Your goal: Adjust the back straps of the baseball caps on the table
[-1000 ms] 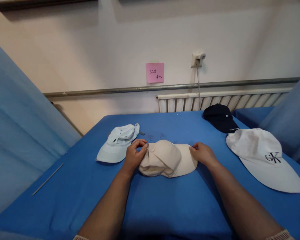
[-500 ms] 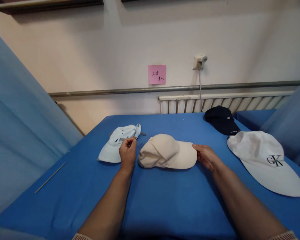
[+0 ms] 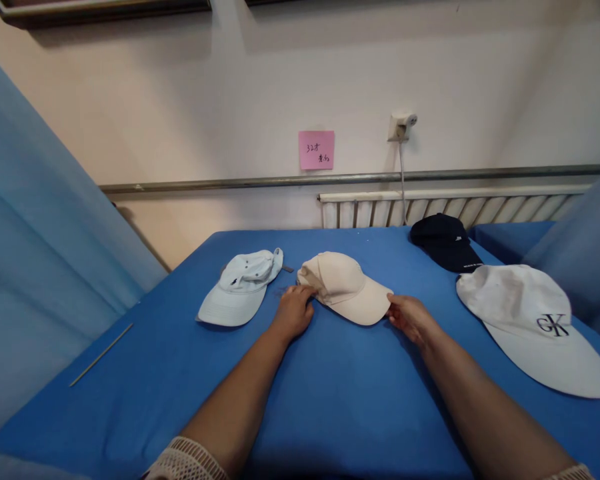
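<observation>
A beige cap [image 3: 343, 285] lies on the blue table [image 3: 330, 400], its brim pointing toward me and to the right. My left hand [image 3: 294, 311] rests at the back of its crown, fingers curled against the fabric. My right hand [image 3: 409, 318] touches the brim's right edge with the fingertips closed on it. A pale blue cap [image 3: 240, 287] sits just left of the beige one.
A white cap with a black logo [image 3: 530, 320] lies at the right, and a dark navy cap [image 3: 445, 241] behind it. A thin rod [image 3: 101, 355] rests near the table's left edge. Blue fabric screens stand on both sides; a radiator [image 3: 455, 207] and a pink note [image 3: 317, 149] are on the wall.
The beige cap has been turned and pushed farther from me, brim now angled to the right front. My left hand moved right to the crown's back; my right hand stayed at the brim.
</observation>
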The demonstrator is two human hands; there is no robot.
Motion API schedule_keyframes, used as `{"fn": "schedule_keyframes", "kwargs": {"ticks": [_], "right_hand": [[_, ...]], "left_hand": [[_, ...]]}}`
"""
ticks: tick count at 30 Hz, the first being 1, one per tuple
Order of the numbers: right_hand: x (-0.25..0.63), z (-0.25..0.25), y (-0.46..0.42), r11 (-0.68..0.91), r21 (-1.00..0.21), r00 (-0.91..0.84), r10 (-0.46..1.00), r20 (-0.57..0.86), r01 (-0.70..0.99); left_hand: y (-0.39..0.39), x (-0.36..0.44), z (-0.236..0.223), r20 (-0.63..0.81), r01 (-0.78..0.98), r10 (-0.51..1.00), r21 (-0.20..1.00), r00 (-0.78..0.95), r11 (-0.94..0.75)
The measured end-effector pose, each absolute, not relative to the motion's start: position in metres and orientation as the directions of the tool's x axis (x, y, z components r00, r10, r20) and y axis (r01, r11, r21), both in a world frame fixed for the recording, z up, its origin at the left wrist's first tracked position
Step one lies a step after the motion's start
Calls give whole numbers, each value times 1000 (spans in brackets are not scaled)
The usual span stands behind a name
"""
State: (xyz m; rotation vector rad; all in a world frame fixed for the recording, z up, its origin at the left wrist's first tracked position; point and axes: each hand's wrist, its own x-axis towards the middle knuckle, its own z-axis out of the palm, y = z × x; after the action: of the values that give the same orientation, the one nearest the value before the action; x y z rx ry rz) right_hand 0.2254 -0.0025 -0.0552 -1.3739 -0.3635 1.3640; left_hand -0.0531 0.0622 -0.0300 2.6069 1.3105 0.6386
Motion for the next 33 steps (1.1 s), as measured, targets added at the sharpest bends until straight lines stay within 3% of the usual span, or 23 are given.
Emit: {"fn": "schedule_keyframes", "kwargs": {"ticks": [4, 11, 16, 23, 29, 33], "right_hand": [[226, -54, -2, -339, -821, 301, 810, -503, -459], [224, -52, -3, -334, -832, 318, 809, -494, -443], [224, -54, -3, -316, -841, 337, 810, -481, -440], [224, -56, -2, -316, -847, 335, 815, -473, -427], [221, -51, -4, -331, -859, 339, 816, -468, -391], [220, -50, -4, -332, -868, 359, 811, -463, -370]], "left_hand": [[58, -54, -28, 203, 789, 817, 214, 541, -576], [61, -51, -23, 294, 816, 827, 199, 479, -543], [63, -46, -22, 189, 828, 839, 153, 511, -539], [61, -54, -26, 211, 862, 888, 231, 409, -452], [75, -45, -31, 193, 862, 946, 394, 261, -319], [84, -33, -37, 171, 870, 959, 408, 225, -277]]}}
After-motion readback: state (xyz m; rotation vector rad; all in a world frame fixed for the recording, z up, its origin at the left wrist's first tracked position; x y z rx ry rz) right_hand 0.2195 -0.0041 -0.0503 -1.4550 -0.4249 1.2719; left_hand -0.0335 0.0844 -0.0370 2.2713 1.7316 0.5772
